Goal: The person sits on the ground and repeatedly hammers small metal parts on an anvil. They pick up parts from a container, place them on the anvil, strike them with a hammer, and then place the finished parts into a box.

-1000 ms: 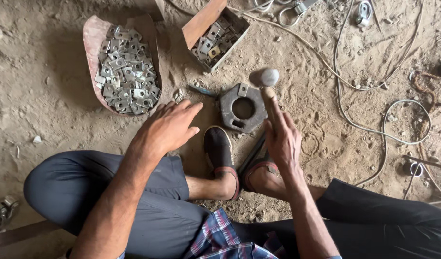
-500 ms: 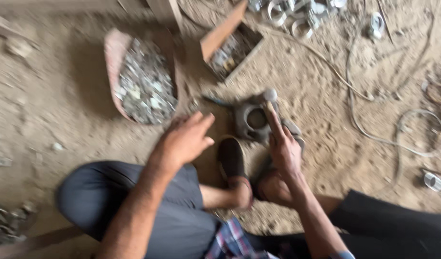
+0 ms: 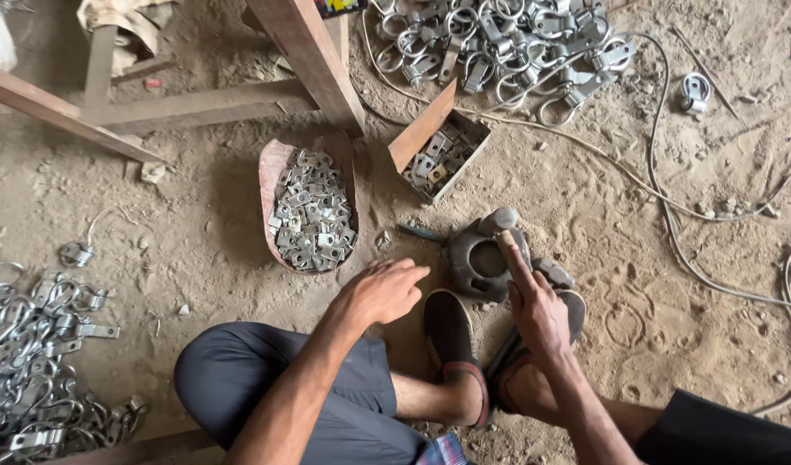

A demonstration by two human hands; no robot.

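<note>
The right hand (image 3: 537, 314) is clenched around a hammer (image 3: 507, 237) handle, head resting on the round metal block (image 3: 480, 261). The left hand (image 3: 383, 291) hovers empty, fingers loosely curled, near the tray of metal plates (image 3: 309, 211).

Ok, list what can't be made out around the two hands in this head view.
- Hammer: most of its handle is hidden inside the right hand.
- Left hand: seen from the back, so whether it holds anything underneath is hidden.
- Metal block: what lies in its round hole is too dark to tell.
- Small plates in the scoop: too small to tell apart.
- Pile of clamps: cut off by the left edge.
</note>
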